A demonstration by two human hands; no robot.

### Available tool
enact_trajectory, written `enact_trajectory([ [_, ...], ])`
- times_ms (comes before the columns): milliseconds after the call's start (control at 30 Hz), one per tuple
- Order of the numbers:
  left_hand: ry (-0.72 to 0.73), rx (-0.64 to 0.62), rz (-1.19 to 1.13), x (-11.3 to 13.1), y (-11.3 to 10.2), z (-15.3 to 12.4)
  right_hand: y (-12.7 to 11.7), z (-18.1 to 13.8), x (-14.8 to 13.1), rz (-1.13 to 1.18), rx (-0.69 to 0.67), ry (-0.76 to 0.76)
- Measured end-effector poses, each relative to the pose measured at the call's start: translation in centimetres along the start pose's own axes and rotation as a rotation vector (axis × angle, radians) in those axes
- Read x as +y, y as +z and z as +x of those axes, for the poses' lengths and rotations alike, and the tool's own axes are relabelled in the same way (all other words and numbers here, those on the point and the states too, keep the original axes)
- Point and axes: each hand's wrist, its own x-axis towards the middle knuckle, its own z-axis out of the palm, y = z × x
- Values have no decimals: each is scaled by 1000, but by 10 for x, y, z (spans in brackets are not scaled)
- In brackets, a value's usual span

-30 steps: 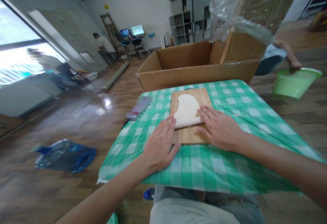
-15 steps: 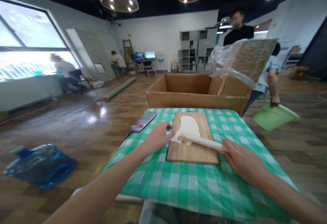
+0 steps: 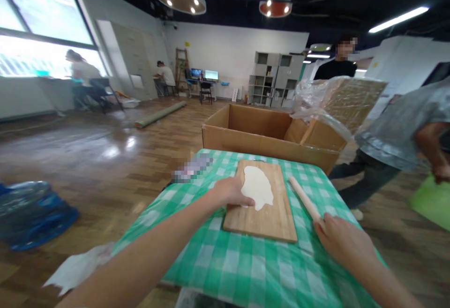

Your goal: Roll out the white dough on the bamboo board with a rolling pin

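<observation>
Wood-look floor (image 3: pixel 158 144), large room; open cardboard box (image 3: pixel 260 143) just beyond a desk (image 3: pixel 253 268) dressed in green-and-white check.

Item: wooden board (image 3: pixel 274 221), rectangular, lying flat on the desk. Likely stiff and fairly weighty for its size; best gripped by its long edges.

Item: dough sheet (image 3: pixel 257 186), one, pale, flat, irregular in outline, ragged along the near edge. Location: upper part of the board, toward its left side. Handling, as judged: light, soft, limp, apt to stretch or tear at the thin ragged points, perhaps a little tacky against the wood. Suggested hold: a broad edge, with flat fingers beneath and the thumb laid lightly on top; a pinch at the ragged tips is best avoided.

Item: rolling pin (image 3: pixel 304 197), slim, pale, set at a slant right of the board and apart from it. Presumably rigid, smooth and light enough for one hand; inclined to roll if let go. Hold: by either end.

Left hand (image 3: pixel 235 193): at the dough sheet's left edge, thumb over its near-left corner; fingers largely hidden, so whether it pinches cannot be told.

Right hand (image 3: pixel 339 237): closed around the near end of the rolling pin.
</observation>
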Motion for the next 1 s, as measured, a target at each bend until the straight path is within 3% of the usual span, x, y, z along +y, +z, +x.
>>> enact_trajectory([
  [167, 29, -31, -54, -6, 3, 1, -18, 12, -16, 27, 9, -110],
  [267, 50, 23, -93, -7, 12, 2, -34, 37, -24, 125, 64, -142],
  [400, 74, 107, -200, -5, 23, 4, -43, 93, -57, 558, 152, -435],
  [500, 84, 113, -276, -5, 28, 3, -33, 130, -94, 909, 220, -435],
  [567, 85, 114, -331, -7, 30, 4, -21, 144, -112, 939, 266, -403],
  [700, 173, 128, -439, -16, 23, 13, -7, 149, -120, 942, 330, -402],
  [800, 315, 163, -494, -19, 7, 20, -12, 142, -111, 865, 398, -654],
  [867, 452, 117, -524, -17, -3, 21, -20, 136, -107, 788, 365, -846],
  [933, 585, 63, -567, -14, -8, 19, -30, 130, -107, 750, 298, -949],
  [1000, 627, 40, -623, -14, -8, 16, -37, 126, -108, 760, 267, -986],
])
